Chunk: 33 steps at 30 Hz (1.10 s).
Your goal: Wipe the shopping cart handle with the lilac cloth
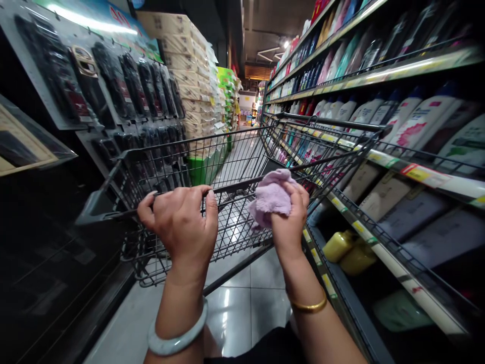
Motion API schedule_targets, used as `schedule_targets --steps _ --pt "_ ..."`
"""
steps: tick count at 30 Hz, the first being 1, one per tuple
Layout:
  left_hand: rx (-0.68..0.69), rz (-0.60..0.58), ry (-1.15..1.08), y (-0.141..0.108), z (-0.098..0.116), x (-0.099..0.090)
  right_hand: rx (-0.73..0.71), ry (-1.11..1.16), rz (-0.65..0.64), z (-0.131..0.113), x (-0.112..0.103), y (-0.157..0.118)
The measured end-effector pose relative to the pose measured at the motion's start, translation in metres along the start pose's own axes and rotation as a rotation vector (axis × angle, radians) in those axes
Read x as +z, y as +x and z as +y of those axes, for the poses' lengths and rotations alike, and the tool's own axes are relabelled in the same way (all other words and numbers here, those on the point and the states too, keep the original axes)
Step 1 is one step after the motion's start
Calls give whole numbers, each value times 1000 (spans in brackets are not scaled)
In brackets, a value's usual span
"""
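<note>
A dark wire shopping cart point(227, 242) stands in front of me, turned at an angle across the aisle. My left hand point(185, 217) is closed over the left part of its rail, thumb toward the middle. A crumpled light purple cloth point(271, 199) is bunched in my right hand point(291, 217). That hand rests at the same rail, further right, and the cloth lies over the bar there. The fingers of my right hand are partly hidden behind the cloth. Through the mesh the floor shows.
Shelves of shampoo bottles point(417, 116) run along the right, close to the cart. Packaged belts point(129, 81) hang on the left. Beyond them rise stacked tissue packs point(193, 76) above a green box point(200, 171). The tiled floor point(242, 308) continues down the aisle.
</note>
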<state>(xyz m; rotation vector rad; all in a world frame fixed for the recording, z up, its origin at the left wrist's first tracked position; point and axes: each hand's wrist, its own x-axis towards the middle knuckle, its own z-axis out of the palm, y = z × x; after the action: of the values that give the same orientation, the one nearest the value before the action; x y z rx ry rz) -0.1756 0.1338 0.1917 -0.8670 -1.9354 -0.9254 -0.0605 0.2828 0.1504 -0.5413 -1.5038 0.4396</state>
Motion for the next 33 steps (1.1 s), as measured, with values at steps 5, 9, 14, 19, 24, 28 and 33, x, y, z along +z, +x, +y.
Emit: schedule_targets --steps 5,9,14,19,24,28,33 --pt "-7 28 -1 0 1 2 -182 103 -276 -29 10 -23" --pt "19 51 -10 0 -1 4 -300 126 -430 -38 12 -34" --pt "24 66 -2 -1 -2 4 -77 53 -114 1 -2 -4" --pt "39 77 -6 -2 -3 5 -105 83 -151 -14 2 -10" --pt "50 52 -16 -1 -4 2 -314 129 -471 -43 13 -34" --pt "49 39 -15 -1 -2 -1 -243 77 -289 -28 5 -18" --pt "34 17 -24 -2 -2 -1 -232 15 -297 -27 9 -30"
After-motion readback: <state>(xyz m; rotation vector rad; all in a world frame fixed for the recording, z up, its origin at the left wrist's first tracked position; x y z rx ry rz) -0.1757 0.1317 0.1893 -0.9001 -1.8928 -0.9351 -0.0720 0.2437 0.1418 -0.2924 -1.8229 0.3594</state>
